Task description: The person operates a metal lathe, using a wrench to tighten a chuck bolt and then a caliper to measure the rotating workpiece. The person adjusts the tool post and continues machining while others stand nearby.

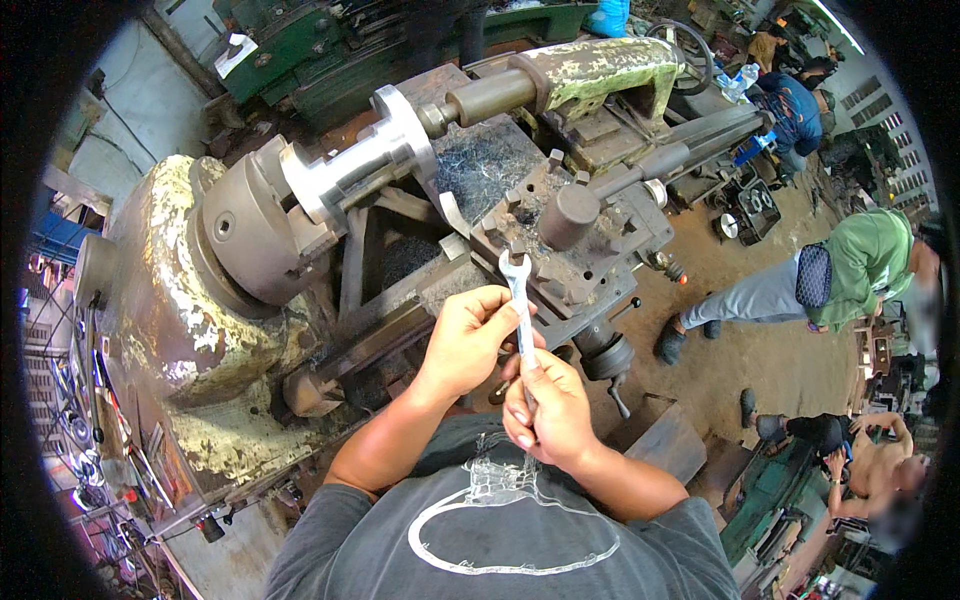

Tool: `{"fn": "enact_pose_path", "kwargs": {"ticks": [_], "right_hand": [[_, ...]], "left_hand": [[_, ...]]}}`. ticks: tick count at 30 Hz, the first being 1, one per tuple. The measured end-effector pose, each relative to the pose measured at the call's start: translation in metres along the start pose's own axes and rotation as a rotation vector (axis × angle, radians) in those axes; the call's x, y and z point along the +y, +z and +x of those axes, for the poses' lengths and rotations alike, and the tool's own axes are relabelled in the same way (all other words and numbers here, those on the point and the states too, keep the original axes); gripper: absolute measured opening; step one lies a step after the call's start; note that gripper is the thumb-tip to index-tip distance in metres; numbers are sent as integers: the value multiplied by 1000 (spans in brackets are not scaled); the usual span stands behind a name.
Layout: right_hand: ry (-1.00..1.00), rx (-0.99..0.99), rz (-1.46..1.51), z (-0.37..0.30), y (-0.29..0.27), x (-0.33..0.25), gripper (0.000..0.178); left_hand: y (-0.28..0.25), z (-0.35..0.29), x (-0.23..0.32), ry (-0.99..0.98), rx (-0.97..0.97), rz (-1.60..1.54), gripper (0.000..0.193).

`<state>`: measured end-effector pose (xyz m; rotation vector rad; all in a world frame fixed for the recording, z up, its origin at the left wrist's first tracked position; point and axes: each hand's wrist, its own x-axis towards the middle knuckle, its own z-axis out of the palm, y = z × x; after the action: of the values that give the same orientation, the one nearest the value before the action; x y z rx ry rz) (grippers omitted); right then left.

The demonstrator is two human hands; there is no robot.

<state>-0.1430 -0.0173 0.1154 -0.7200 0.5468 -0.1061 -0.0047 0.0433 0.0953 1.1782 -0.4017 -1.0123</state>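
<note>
Both my hands are closed around a steel open-end wrench (521, 312), held in front of my chest with its jaw pointing away from me. My left hand (466, 342) grips the upper part of the shank, below the jaw. Lower down, my right hand (556, 408) wraps the handle. The open jaw is at a square-headed bolt (517, 247) on the lathe's tool post (590, 248); whether it touches the bolt I cannot tell. Over the tool post is a dark cylindrical piece (569, 216) with a thick bar. Left of it, a shiny flanged metal workpiece (372, 160) sits in the chuck (258, 226).
The worn headstock (165, 290) stands at left, the tailstock (610, 75) at far right of the lathe. Metal shavings (478, 165) cover the bed. A crank handle (620, 398) juts out near my right arm. Other people, one in a green shirt (868, 262), are at right.
</note>
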Motion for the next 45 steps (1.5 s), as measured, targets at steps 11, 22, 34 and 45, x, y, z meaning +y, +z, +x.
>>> {"fn": "enact_pose_path", "kwargs": {"ticks": [11,22,34,45], "right_hand": [[46,-41,-157,-3,-22,-28,39],[91,-72,49,8,-16,-30,38],[265,18,25,9,-6,-31,41],[207,-191,33,-4,-24,-35,40]], "left_hand": [[12,4,-11,84,21,65,21],[18,12,-6,-5,102,-95,26],[35,11,-4,30,166,-84,30],[56,-1,-1,58,264,-109,31]]}}
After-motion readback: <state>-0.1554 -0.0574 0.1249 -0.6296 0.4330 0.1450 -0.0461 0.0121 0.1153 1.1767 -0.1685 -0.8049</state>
